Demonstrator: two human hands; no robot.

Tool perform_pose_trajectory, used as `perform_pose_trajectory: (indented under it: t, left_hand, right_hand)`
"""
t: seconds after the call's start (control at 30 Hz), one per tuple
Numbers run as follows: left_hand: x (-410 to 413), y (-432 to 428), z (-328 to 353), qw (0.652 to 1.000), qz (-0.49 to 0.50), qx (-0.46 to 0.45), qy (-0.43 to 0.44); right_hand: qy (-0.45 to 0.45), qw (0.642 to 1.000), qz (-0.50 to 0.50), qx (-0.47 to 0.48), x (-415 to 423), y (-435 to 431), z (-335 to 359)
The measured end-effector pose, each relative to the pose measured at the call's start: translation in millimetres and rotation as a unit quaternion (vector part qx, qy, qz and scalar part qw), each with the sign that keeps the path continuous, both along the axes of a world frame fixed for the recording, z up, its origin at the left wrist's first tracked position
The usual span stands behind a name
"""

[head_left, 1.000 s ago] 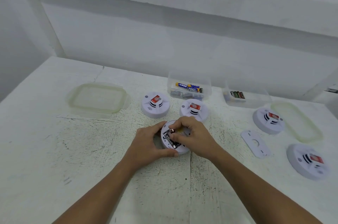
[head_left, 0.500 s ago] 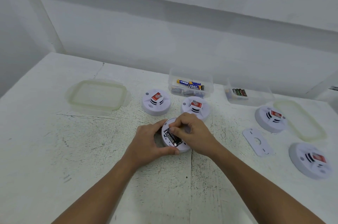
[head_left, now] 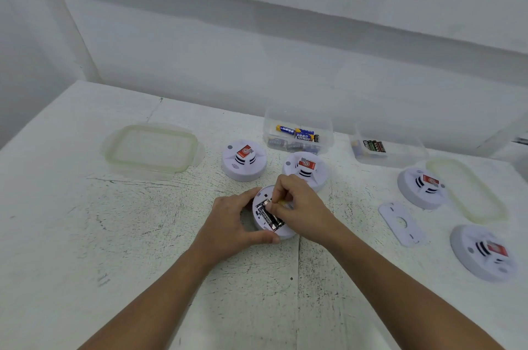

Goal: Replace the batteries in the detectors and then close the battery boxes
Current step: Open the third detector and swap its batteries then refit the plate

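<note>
I see the smoke detector [head_left: 286, 232] lying back-up on the counter [head_left: 143, 235]. Its open battery bay shows black batteries [head_left: 268, 216] whose long axis runs diagonally, far-left to near-right. The left hand [head_left: 231, 221] grips the detector's left rim, thumb on the near edge. The right hand [head_left: 303, 206] covers its right half, fingers curled, pinching a small yellowish piece [head_left: 281, 202] at the bay. The counter's white paint is cracked; a white wall [head_left: 257, 49] stands behind it.

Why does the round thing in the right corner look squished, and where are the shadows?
Head view: the wide-angle lens stretches the edge detector into an oval; soft, even light leaves only faint shadows by the left hand on the table.
</note>
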State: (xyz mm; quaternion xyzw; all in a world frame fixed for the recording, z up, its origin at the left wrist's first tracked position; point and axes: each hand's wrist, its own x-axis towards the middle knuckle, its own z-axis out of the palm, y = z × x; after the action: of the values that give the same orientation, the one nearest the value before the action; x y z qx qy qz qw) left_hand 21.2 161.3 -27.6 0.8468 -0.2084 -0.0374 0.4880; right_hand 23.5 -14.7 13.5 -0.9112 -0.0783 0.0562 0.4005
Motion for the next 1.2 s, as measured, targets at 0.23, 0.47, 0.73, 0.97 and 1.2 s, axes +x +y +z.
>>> perform_pose_trajectory:
  t: [0.23, 0.47, 0.73, 0.97, 1.2]
  left_hand:
    - [-1, -1, 4, 1.0, 0.0, 0.001, -0.011]
    - [-1, 0, 4, 1.0, 0.005, 0.005, -0.007]
    - [-4, 0, 8, 1.0, 0.002, -0.008, -0.001]
    - [-10, -21, 4, 0.997, -0.016, 0.077, -0.021]
    - [-21, -64, 3, 0.99, -0.045, 0.129, -0.025]
  right_hand:
    - [-0.01, 1.0, -0.018, -0.011, 3, 5, -1]
    - [-0.028, 0.999, -0.017, -0.003, 0, 4, -1]
    - [-0.041, 0.996, -0.026, 0.07, -15, -9, 2]
    - [-0.06, 0.987, -0.092, 0.117, -31, -57, 8]
    - [-0.073, 0.954, -0.26, -0.128, -44, -148, -3]
